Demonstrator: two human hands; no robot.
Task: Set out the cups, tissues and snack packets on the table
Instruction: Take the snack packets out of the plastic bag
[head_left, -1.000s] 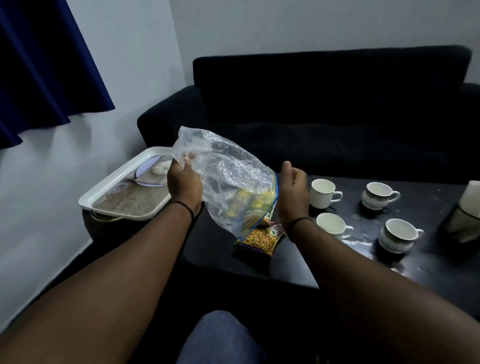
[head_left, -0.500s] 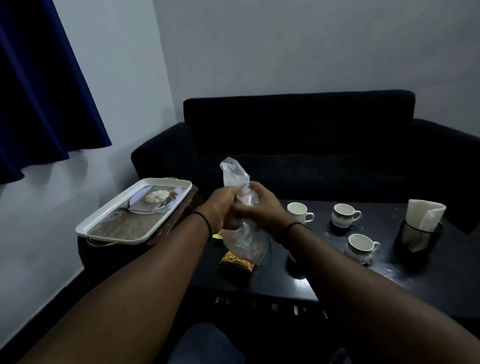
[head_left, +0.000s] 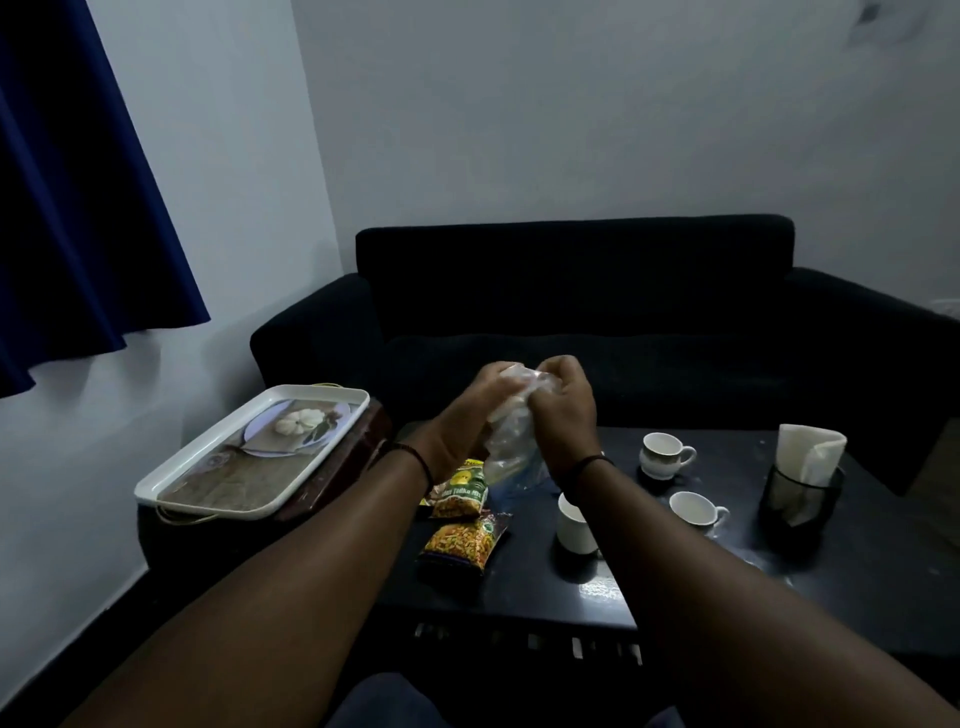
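Both hands crumple a clear plastic bag (head_left: 511, 436) above the dark table (head_left: 675, 582). My left hand (head_left: 467, 421) grips its left side and my right hand (head_left: 563, 415) grips its top right. Below the bag two snack packets lie on the table: a green and yellow one (head_left: 460, 491) and a brown one with yellow snacks (head_left: 460, 543). Three white cups show: one (head_left: 665, 454) at the back, one (head_left: 696, 509) nearer, one (head_left: 574, 525) partly behind my right forearm. White tissues (head_left: 808, 449) stand in a black holder (head_left: 800, 499) at the right.
A white tray (head_left: 171, 488) with a printed picture rests on a low stand left of the table. A black sofa (head_left: 623, 312) runs behind the table. A dark blue curtain (head_left: 78, 208) hangs at the left wall.
The bag has gone from spread open to squeezed into a small bundle between both hands, lifted off the packets. A second, green packet now shows on the table. The camera has tilted up.
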